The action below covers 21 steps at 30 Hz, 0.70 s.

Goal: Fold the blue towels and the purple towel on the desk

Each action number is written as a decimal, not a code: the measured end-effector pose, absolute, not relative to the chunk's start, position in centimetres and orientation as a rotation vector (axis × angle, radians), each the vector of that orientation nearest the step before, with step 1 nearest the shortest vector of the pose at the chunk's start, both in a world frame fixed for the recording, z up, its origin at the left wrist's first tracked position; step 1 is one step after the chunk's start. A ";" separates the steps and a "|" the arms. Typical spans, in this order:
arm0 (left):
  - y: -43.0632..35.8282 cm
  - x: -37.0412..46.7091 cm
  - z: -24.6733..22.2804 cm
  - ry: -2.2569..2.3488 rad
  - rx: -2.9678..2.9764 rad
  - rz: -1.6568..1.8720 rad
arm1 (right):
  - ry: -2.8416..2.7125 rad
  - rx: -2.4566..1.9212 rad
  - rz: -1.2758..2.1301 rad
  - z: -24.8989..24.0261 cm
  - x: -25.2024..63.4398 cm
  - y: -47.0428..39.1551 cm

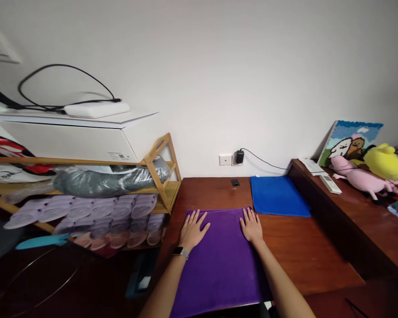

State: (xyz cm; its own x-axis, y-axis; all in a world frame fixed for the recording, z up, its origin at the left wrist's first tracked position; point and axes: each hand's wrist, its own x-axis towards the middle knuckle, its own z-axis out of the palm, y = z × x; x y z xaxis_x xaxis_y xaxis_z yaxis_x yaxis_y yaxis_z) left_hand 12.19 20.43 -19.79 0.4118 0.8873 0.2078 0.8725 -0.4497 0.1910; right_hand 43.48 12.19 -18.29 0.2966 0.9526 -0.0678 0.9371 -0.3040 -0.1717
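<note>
A purple cloth (222, 265) lies spread over the front of the brown wooden desk (295, 247), its near edge reaching the desk's front. On its far left corner rests my left hand (193, 232), palm down with fingers spread, a watch (181, 251) on the wrist. My right hand (252, 226) presses flat on the far right corner, fingers apart. Neither hand grips anything. Beyond my right hand, a blue cloth (278, 196) lies flat near the wall.
At left stands a wooden rack (166, 176) with a white box (69, 137) and several slippers (96, 212). A raised ledge (358, 216) at right bears a remote control (330, 184), a pink plush toy (358, 176) and a yellow plush toy (386, 163). A black plug (239, 156) sits in the wall.
</note>
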 end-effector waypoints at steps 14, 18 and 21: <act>21.6 9.1 -20.3 1.719 2.537 0.447 | -1.809 -2.408 0.245 -17.8 42.3 11.7; 21.5 9.3 -19.8 1.718 2.548 0.416 | -1.789 -2.406 0.217 -17.6 43.0 12.0; 21.3 9.3 -19.6 1.733 2.564 0.408 | -1.782 -2.397 0.187 -17.7 43.5 12.1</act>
State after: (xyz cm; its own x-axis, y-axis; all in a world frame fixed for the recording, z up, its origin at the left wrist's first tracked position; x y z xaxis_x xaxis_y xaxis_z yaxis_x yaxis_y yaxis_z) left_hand 9.31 21.33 -19.58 0.3495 0.9146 0.2032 0.9093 -0.3834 0.1617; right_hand 43.48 12.12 -17.69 0.2873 0.9578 -0.0108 0.9392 -0.2839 -0.1929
